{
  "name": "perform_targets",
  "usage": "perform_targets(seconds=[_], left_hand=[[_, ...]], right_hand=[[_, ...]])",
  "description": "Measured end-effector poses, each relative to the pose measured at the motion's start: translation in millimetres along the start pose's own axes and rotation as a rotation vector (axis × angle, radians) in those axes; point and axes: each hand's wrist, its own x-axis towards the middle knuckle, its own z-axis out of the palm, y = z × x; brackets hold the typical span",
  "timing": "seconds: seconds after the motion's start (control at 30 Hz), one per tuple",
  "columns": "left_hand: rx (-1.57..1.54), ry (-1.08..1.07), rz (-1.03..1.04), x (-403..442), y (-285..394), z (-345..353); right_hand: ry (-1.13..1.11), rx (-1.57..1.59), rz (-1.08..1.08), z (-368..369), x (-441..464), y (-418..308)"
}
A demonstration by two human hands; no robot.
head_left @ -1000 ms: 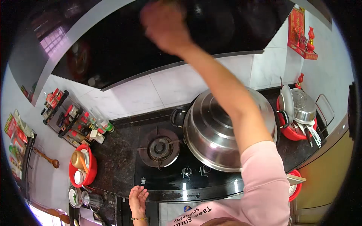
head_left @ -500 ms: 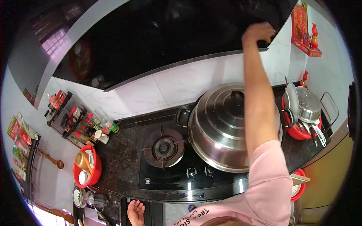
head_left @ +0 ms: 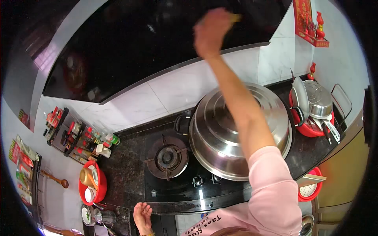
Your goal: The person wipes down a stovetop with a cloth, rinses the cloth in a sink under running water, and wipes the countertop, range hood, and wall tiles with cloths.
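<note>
Your right hand (head_left: 214, 33), blurred, grips a small yellow item (head_left: 236, 18), mostly hidden, before the glossy black hood panel (head_left: 157, 43); contact unclear. Your left hand (head_left: 143, 215), half-open, fingers curled, hangs near the speckled black stone counter (head_left: 125, 161).

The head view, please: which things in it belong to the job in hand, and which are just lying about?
Apparently part of the job:
right hand, raised and blurred
small yellow item at its fingers, too blurred to identify
black panel behind them

Apparently just about:
large steel lid
bare burner
left-side red basin
wooden ladle
</note>
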Motion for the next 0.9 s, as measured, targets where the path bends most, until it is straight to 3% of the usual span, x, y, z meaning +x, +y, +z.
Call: perform_targets(seconds=[0.03,0.07,0.1,0.13,0.27,0.33,0.4,0.43,0.47,0.5,0.53,0.6,0.7,0.77,0.83,0.9], left_hand=[[-0.001,0.01,-0.002,2.4,-4.6,-16.1],[-0.002,0.022,-0.004,3.9,-9.4,-29.8],[-0.02,0.043,-0.018,1.7,-12.3,-38.4],[-0.044,0.07,-0.025,-1.3,-15.6,-46.1],[-0.068,0.131,-0.1,-2.9,-13.8,-64.4],[-0.06,0.041,-0.08,9.0,-10.9,-65.7],[-0.105,0.032,-0.071,17.3,-4.0,-41.0],[-0.103,-0.001,-0.078,22.2,-1.9,-28.5],[-0.105,-0.035,-0.08,27.5,-0.3,-15.6],[-0.104,-0.068,-0.082,32.8,2.4,-4.2],[-0.102,-0.104,-0.075,37.2,5.7,4.8],[-0.108,-0.169,-0.066,42.7,10.4,15.1],[-0.094,-0.196,-0.042,41.9,14.9,-3.4],[-0.093,-0.166,-0.032,43.7,15.2,-30.5],[-0.092,-0.048,-0.046,41.7,11.4,-61.6],[-0.089,0.044,-0.055,40.5,1.4,-97.9]], right_hand=[[0.227,0.073,0.124,9.1,4.8,17.5],[0.126,-0.146,0.349,23.5,10.5,49.8],[-0.033,-0.377,0.549,36.9,16.5,81.5],[-0.546,-0.888,0.802,49.8,18.2,111.7],[-0.229,-0.215,1.396,49.3,22.0,69.3],[-0.132,0.002,1.488,39.0,17.4,18.1],[-0.184,0.223,1.495,34.0,2.9,-47.1],[-0.34,0.284,1.445,32.9,-5.4,-80.5],[-0.814,0.12,1.144,33.5,-7.6,-108.9],[-1.127,-0.027,0.728,34.2,-9.7,-137.2],[-0.652,-0.294,1.172,154.9,-57.1,-191.5],[-1.072,-0.13,0.66,81.7,-31.1,-179.4],[-1.213,-0.363,0.064,-9.3,16.0,-108.1],[-1.187,-0.667,-0.079,-50.9,51.3,-55.3],[-1.155,-0.952,0.065,-54.8,77.8,-16.9],[-0.991,-1.179,-0.144,-32.4,83.7,33.8]])
